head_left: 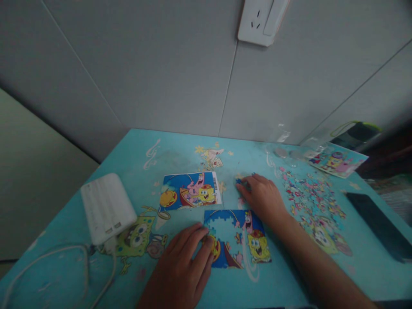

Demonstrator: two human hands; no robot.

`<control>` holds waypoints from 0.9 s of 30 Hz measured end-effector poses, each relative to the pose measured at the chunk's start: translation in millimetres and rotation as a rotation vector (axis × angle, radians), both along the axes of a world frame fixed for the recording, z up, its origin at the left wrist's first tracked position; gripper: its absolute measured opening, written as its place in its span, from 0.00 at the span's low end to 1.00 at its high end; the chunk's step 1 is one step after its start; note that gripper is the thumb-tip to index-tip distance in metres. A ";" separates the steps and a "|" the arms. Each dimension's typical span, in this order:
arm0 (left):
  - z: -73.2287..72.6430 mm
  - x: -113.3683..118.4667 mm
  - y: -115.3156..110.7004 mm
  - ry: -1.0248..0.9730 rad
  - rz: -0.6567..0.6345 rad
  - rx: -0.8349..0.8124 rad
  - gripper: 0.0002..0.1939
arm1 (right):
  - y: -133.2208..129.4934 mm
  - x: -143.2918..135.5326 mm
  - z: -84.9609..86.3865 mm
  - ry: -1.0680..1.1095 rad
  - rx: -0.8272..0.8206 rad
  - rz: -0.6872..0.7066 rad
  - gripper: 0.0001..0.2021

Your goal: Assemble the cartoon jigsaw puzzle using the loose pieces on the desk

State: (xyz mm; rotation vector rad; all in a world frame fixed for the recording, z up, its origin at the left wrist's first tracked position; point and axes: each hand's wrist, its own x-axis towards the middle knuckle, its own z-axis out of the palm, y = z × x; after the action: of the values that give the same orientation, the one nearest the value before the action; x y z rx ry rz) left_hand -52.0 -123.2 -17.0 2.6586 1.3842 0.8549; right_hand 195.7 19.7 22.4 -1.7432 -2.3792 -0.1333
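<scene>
A partly assembled jigsaw with a gap in its middle lies on the light blue table. My left hand rests at its left edge, fingers spread and touching the border. Above the puzzle's upper right, my right hand has thumb and forefinger bent toward each other beside small blue pieces; whether it grips one is hard to make out. A reference picture card of the same cartoon scene lies behind the puzzle. Many loose pieces are scattered right of my right hand.
On the left sit a white power bank and its cable. A dark phone lies at the right. Toward the back right are another picture card, clear containers and a dark pouch. A wall stands behind the table.
</scene>
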 end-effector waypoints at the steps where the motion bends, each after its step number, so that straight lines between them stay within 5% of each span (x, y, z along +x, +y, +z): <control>1: 0.3 0.4 -0.4 0.000 0.002 -0.013 0.14 | 5.6 -0.7 -2.5 0.024 -0.006 -0.012 0.12; 14: 7.5 3.4 -0.1 -0.030 0.014 -0.033 0.12 | 28.4 10.8 -5.0 0.303 -0.200 0.018 0.09; 27: 6.0 2.8 -0.3 -0.022 0.015 -0.034 0.13 | 25.6 20.4 -7.5 0.314 -0.155 0.099 0.11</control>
State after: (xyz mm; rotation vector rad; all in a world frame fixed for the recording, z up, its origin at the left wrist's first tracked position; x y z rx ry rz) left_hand -49.2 -123.5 -11.0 2.6093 1.4023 0.8514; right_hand 216.1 45.4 14.9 -1.5662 -2.2861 0.3238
